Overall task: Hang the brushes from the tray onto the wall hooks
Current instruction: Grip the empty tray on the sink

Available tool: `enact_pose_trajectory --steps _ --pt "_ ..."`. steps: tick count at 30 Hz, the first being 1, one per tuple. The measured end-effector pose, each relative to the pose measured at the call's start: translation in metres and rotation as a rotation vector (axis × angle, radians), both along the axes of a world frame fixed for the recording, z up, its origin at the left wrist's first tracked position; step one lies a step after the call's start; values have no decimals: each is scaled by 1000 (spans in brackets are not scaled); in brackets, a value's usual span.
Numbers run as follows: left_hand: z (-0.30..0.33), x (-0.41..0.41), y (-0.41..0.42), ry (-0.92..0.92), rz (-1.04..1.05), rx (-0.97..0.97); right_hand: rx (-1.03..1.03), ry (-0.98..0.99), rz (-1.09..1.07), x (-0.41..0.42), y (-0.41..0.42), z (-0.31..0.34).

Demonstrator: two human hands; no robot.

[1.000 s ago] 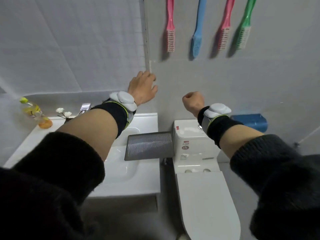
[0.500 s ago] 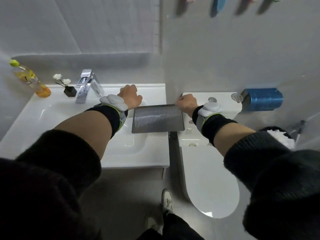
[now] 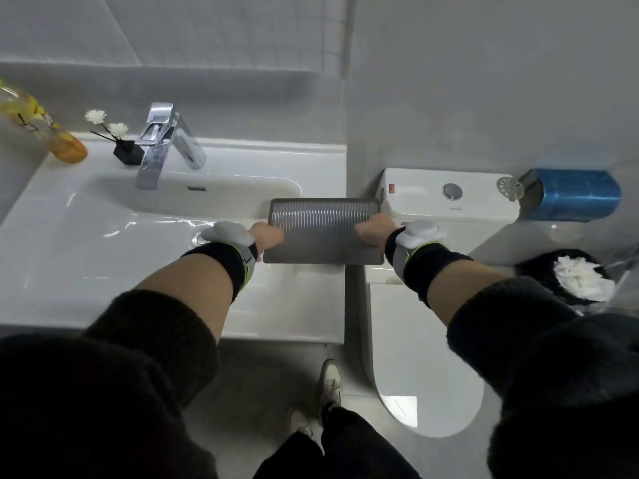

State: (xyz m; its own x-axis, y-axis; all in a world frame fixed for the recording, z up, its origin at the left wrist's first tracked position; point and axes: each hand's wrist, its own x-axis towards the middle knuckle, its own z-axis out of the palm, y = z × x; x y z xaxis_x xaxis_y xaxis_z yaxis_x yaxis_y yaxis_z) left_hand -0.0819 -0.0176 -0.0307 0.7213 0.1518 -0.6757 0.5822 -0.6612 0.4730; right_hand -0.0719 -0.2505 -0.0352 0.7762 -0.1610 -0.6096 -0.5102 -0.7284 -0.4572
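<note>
A grey ribbed tray (image 3: 323, 223) bridges the gap between the white sink and the toilet tank. Nothing lies on it. My left hand (image 3: 268, 235) grips its left edge and my right hand (image 3: 373, 229) grips its right edge, fingers curled around the rim. Both wrists wear black bands with white sensor pods. The brushes and the wall hooks are out of view above the frame.
The white sink (image 3: 103, 243) carries a chrome faucet (image 3: 162, 143), a black vase with white flowers (image 3: 126, 152) and a yellow bottle (image 3: 38, 122). To the right stand the toilet tank (image 3: 449, 198), a blue paper holder (image 3: 574, 195) and a black bin (image 3: 570, 274).
Both hands came down from near the wall to the tray and closed on its two side edges. The view tilted down, so the hanging brushes left the frame.
</note>
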Motion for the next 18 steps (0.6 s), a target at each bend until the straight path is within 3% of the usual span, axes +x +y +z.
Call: enact_pose_trajectory --steps 6,11,18 --pt "4 22 10 -4 100 -114 -24 -24 21 26 2 4" --pt "18 51 24 -108 141 -61 37 -96 -30 51 15 9" --pt "17 93 50 -113 151 -19 90 -145 -81 85 45 3"
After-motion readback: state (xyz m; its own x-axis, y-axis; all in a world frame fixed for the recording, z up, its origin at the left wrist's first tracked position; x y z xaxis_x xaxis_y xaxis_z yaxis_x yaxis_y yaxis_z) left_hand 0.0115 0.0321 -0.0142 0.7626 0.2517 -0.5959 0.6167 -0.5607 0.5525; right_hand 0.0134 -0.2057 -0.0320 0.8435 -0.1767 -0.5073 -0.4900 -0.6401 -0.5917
